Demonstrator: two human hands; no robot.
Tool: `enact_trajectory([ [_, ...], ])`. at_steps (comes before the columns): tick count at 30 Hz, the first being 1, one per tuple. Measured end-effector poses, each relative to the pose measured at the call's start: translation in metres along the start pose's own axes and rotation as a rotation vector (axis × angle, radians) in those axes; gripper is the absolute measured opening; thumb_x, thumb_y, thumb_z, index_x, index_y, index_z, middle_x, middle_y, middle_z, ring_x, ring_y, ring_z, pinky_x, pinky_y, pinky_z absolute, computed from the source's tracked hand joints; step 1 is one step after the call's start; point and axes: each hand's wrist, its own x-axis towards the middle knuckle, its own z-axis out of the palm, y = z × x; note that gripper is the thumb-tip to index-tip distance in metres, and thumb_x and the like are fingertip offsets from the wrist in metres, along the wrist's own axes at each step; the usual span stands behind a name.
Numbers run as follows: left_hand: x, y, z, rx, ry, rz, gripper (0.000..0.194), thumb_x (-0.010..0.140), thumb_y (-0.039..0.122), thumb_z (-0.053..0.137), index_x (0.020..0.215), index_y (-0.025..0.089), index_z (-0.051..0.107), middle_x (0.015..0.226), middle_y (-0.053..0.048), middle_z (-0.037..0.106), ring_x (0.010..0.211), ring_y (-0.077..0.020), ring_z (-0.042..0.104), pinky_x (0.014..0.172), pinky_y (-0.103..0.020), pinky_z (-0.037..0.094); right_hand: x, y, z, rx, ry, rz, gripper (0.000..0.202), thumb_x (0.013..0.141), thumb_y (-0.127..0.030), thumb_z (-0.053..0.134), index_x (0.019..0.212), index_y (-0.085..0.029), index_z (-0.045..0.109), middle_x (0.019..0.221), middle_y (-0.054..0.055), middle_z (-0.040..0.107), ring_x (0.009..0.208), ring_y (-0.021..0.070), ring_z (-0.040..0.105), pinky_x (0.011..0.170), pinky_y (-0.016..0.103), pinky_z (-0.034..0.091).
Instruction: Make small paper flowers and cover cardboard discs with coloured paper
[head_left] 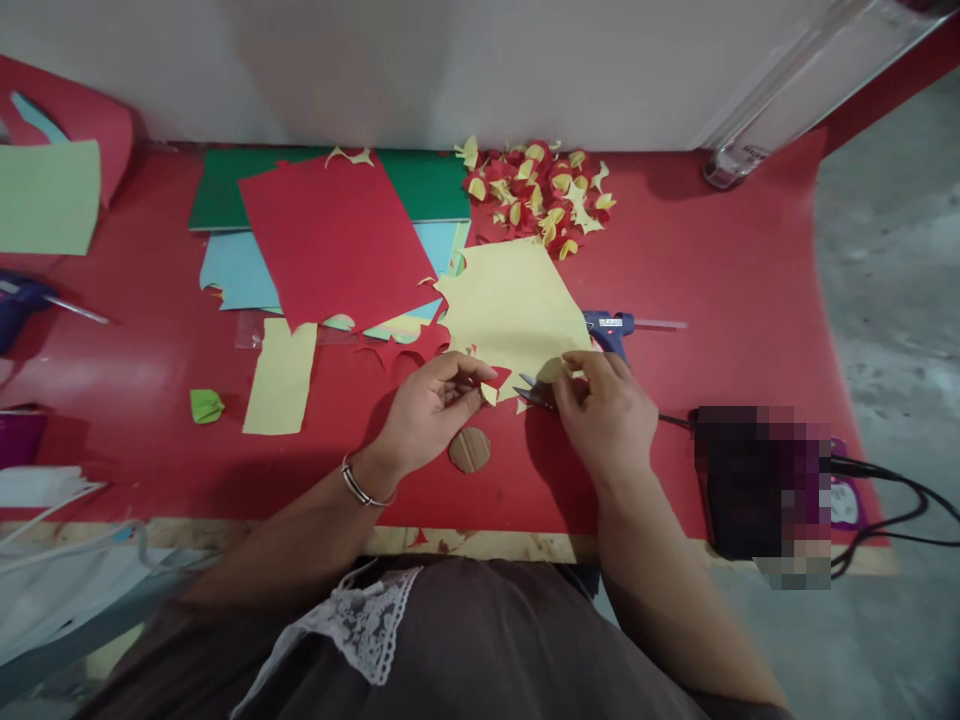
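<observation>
My left hand (435,405) pinches a small folded paper piece, red paper (498,378) with a yellow paper piece (489,394) at its lower side. My right hand (609,410) has its thumb and forefinger closed on what looks like a small yellow paper piece (553,370). Slightly open scissors blades (534,390) point left from beneath the right fingers; their handles are hidden. A large yellow sheet (510,300) with cut-out edges lies just beyond both hands. Below the left fingers rests a round brown cardboard disc (470,451).
Folded red-and-yellow paper pieces (536,195) are heaped at the back. A glue gun (611,328) lies right of the yellow sheet, another glue gun (22,300) far left. A red sheet (337,240) covers blue and green sheets. A dark, partly blurred object (731,490) sits at right.
</observation>
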Motion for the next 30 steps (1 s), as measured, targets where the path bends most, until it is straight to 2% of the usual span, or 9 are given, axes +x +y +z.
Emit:
enact_trajectory([
  [5,-0.003,-0.002,0.005,0.077,-0.045,0.075,0.018,0.094,0.011,0.068,0.108,0.02,0.074,0.097,-0.004,0.075,0.079,-0.0111,0.07,0.072,-0.023,0.059,-0.007,-0.013,0.005,-0.003,-0.08,-0.18,0.019,0.104,-0.03,0.06,0.107,-0.023,0.077,0.103,0.009,0.083,0.08,0.0216,0.074,0.059,0.033,0.037],
  [9,0.001,-0.001,0.009,0.13,-0.055,0.115,0.021,0.095,0.008,0.064,0.108,0.021,0.074,0.099,-0.005,0.076,0.079,-0.0116,0.071,0.072,-0.024,0.058,-0.005,-0.012,0.003,0.126,-0.097,-0.206,0.018,0.106,-0.032,0.059,0.102,-0.023,0.075,0.1,0.008,0.082,0.078,0.0211,0.074,0.064,0.033,0.044],
  [13,0.007,0.001,0.011,0.221,-0.062,0.214,0.025,0.094,0.006,0.062,0.108,0.022,0.075,0.102,-0.005,0.078,0.089,-0.0147,0.072,0.083,-0.029,0.059,0.002,0.005,-0.007,0.052,0.102,-0.067,0.019,0.104,-0.036,0.06,0.104,-0.024,0.074,0.097,0.01,0.078,0.077,0.0239,0.068,0.074,0.039,0.051],
  [15,0.008,0.0,0.011,0.252,-0.09,0.269,0.025,0.096,0.006,0.061,0.108,0.023,0.075,0.102,-0.004,0.079,0.093,-0.016,0.073,0.09,-0.033,0.06,0.006,0.018,-0.009,-0.049,0.153,-0.021,0.019,0.102,-0.038,0.062,0.108,-0.024,0.073,0.101,0.012,0.076,0.092,0.0309,0.068,0.086,0.046,0.052],
  [18,0.007,-0.002,0.012,0.262,-0.132,0.315,0.024,0.099,0.007,0.06,0.109,0.024,0.075,0.1,-0.003,0.08,0.096,-0.0165,0.074,0.096,-0.036,0.06,0.011,0.034,-0.006,-0.118,0.131,0.017,0.027,0.097,-0.045,0.067,0.111,-0.022,0.071,0.111,0.017,0.072,0.107,0.0371,0.063,0.098,0.054,0.049],
  [21,0.006,-0.005,0.011,0.269,-0.159,0.301,0.025,0.1,0.006,0.059,0.11,0.024,0.074,0.101,-0.002,0.08,0.099,-0.0165,0.074,0.101,-0.038,0.059,0.014,0.042,0.002,-0.116,0.103,0.076,0.032,0.094,-0.046,0.069,0.114,-0.021,0.068,0.114,0.018,0.07,0.112,0.0382,0.06,0.101,0.054,0.048],
  [26,0.008,-0.005,0.01,0.297,-0.175,0.269,0.028,0.096,0.003,0.059,0.108,0.024,0.073,0.103,-0.003,0.08,0.102,-0.018,0.074,0.101,-0.038,0.058,0.021,0.043,0.007,-0.054,0.072,0.16,0.038,0.089,-0.047,0.07,0.116,-0.021,0.063,0.113,0.015,0.07,0.111,0.0369,0.06,0.102,0.055,0.047],
  [30,0.009,-0.003,0.009,0.321,-0.198,0.273,0.029,0.094,0.002,0.059,0.106,0.024,0.073,0.099,-0.003,0.079,0.099,-0.0183,0.074,0.096,-0.037,0.059,0.027,0.042,0.007,0.023,0.073,0.231,0.04,0.082,-0.047,0.073,0.112,-0.023,0.059,0.109,0.012,0.069,0.102,0.0328,0.061,0.095,0.052,0.048],
])
